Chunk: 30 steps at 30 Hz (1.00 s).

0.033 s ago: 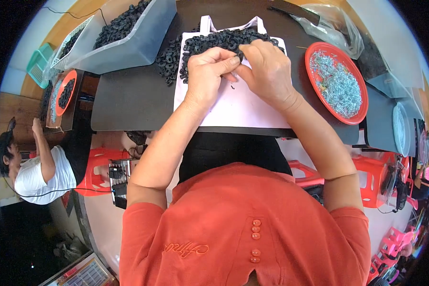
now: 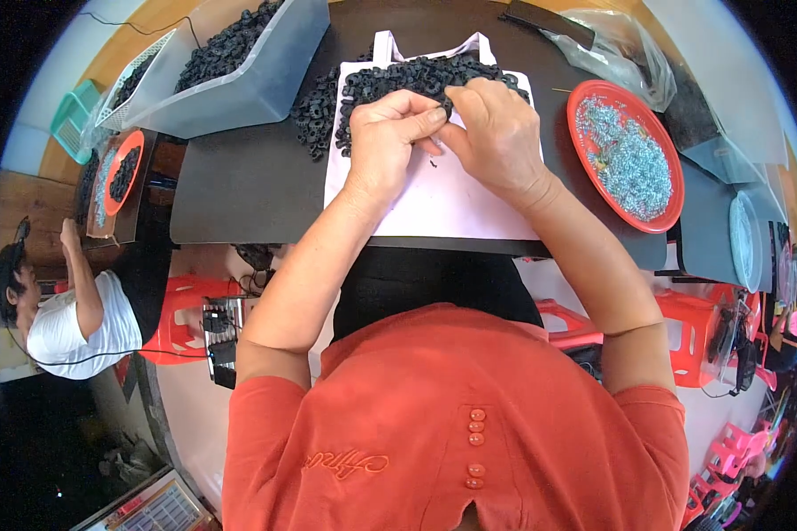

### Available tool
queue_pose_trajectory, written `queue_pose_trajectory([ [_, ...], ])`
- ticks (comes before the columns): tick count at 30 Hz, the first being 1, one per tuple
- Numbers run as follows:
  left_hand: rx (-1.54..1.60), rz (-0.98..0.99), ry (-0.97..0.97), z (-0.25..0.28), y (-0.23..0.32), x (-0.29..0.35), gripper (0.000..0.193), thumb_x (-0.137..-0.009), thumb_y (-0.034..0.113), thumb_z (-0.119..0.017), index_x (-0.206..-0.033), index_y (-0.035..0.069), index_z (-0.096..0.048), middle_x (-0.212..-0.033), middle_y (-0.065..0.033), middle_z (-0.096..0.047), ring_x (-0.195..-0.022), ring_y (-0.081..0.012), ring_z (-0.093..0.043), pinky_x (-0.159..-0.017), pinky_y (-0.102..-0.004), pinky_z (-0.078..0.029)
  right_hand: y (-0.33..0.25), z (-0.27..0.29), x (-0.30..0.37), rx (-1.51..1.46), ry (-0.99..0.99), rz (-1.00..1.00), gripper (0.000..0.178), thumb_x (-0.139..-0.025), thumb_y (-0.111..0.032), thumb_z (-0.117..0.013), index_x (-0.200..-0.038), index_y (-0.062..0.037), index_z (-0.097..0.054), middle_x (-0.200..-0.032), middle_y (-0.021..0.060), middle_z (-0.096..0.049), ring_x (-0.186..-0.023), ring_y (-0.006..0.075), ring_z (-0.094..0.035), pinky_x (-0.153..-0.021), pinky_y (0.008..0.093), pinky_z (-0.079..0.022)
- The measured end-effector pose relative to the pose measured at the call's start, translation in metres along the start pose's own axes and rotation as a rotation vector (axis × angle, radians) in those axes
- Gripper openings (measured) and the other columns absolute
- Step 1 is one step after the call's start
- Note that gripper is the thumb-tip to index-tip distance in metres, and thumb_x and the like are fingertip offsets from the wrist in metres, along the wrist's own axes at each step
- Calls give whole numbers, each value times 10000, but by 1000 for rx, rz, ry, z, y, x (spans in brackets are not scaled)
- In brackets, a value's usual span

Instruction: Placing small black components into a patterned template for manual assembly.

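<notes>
My left hand (image 2: 385, 146) and my right hand (image 2: 500, 133) meet above a pale lilac cloth bag (image 2: 469, 217) with handles, lying flat on the dark table. Both are closed, thumbs and fingertips pinched together on a small black part (image 2: 447, 108). Its details are mostly covered by my fingers. Just beyond my fingertips, a pile of small black parts (image 2: 376, 84) spreads over the upper bag and onto the table at its left. A tiny dark scrap (image 2: 433, 163) lies on the cloth below my hands.
A red plate (image 2: 573, 133) of small shiny pale-blue pieces stands at right, near a clear plastic bag (image 2: 633, 62). A translucent bin (image 2: 265, 97) of black parts is at far left. Beyond it a person in a white shirt (image 2: 88, 323) sits by an orange plate (image 2: 135, 142).
</notes>
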<state>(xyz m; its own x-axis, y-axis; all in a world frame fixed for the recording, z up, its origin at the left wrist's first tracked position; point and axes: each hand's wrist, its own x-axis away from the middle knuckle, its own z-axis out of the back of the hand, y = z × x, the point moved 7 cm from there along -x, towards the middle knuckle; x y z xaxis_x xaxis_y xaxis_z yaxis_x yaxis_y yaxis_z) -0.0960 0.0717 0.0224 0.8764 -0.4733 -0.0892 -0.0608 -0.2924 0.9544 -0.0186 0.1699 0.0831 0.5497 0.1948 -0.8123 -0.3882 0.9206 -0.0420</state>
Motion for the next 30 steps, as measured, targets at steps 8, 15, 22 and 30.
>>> queue_pose_trajectory([
  [8,96,4,-38,-4,0,1,74,-835,1,-639,-789,-56,-640,-700,-123,-647,-546,-172,-595,-486,-265,-505,-5,-3,2,-16,61,20,324,-619,-152,-753,-858,-26,-575,-780,98,-563,-699,263,-585,-569,344,-492],
  [15,138,1,-3,-1,5,0,103,-855,28,-621,-805,-59,-643,-728,-144,-658,-560,-180,-608,-532,-262,-519,-4,0,-1,-76,130,-42,360,-554,-170,-762,-838,-41,-583,-737,81,-532,-675,253,-579,-551,350,-491],
  [22,224,58,-76,-9,1,3,113,-863,47,-629,-835,-61,-646,-736,-149,-666,-583,-192,-629,-543,-270,-519,2,6,-1,-34,134,-10,360,-517,-182,-772,-776,-59,-555,-731,81,-520,-676,255,-574,-557,357,-490],
  [30,109,40,-140,-8,2,3,99,-854,26,-638,-814,-64,-641,-745,-151,-661,-566,-198,-621,-513,-280,-516,-7,10,0,3,22,29,337,-643,-139,-765,-916,-5,-621,-800,109,-600,-711,263,-615,-571,347,-503],
])
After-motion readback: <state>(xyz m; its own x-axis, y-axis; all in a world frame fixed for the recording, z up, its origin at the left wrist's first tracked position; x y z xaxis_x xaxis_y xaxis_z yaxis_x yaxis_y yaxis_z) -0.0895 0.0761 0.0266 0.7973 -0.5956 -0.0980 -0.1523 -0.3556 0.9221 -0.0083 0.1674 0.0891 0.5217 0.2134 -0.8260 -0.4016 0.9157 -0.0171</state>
